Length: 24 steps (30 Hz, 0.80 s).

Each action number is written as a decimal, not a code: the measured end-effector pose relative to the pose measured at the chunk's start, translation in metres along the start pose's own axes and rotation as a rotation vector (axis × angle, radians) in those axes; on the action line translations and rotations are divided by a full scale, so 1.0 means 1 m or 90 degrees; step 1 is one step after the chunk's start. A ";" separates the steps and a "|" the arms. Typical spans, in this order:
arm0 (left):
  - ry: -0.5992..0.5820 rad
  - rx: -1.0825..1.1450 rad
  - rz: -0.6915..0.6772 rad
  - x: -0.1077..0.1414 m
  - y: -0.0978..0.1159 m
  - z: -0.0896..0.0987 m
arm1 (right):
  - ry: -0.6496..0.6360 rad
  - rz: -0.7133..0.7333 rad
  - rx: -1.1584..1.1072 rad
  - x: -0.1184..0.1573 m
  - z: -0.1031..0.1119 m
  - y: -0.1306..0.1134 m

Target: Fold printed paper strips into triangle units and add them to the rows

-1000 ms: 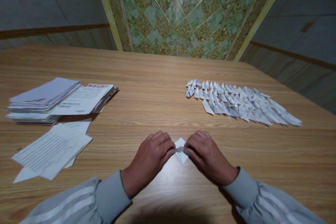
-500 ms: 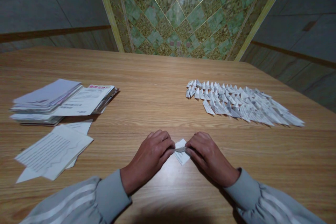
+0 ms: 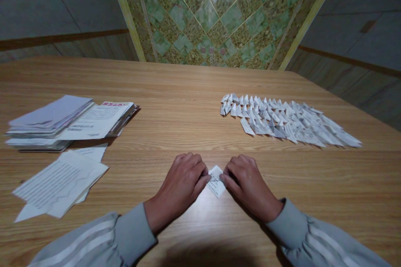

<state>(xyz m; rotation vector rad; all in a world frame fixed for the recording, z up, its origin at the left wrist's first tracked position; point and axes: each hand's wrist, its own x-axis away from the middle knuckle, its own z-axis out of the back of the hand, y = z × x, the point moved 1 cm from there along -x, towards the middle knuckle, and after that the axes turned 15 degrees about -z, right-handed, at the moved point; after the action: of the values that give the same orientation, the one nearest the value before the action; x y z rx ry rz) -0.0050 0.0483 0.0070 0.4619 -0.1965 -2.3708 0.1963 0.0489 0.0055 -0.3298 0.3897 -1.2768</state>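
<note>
A small folded piece of printed paper (image 3: 216, 190) lies on the wooden table between my two hands, turned like a diamond. My left hand (image 3: 187, 177) is closed, its thumb and fingers pinching the paper's left corner. On the opposite corner, my right hand (image 3: 246, 181) pinches in the same way, fingers curled. The fingertips hide both side corners. A crease runs across the middle of the paper, and its upper and lower points are visible.
Several rows of folded paper pieces (image 3: 275, 119) stand at the right on the table (image 3: 175, 100). To the left is a thick stack of papers and booklets (image 3: 56, 112), with loose printed sheets (image 3: 59, 181) in front. A tiled wall (image 3: 206, 16) rises behind.
A fold standing up across the middle of the paper now lies flatter, showing more of the printed face. Both hands stay at the corners. The view has shifted slightly.
</note>
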 end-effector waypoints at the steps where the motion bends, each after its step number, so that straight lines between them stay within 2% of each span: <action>1: 0.002 -0.003 0.002 -0.001 0.000 0.000 | 0.007 -0.001 0.020 0.000 0.000 -0.001; 12: 0.025 -0.029 0.063 -0.006 0.006 -0.002 | 0.069 -0.011 0.190 0.001 -0.007 -0.007; 21: 0.006 -0.076 0.079 -0.005 0.001 -0.002 | 0.073 -0.028 0.168 -0.001 -0.006 -0.007; 24: 0.004 -0.068 0.085 -0.005 0.000 -0.002 | 0.106 0.018 0.114 0.000 -0.002 -0.008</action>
<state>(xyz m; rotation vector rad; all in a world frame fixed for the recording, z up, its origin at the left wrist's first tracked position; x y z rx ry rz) -0.0003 0.0515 0.0068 0.3923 -0.0946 -2.2359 0.1884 0.0464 0.0075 -0.0668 0.4162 -1.3044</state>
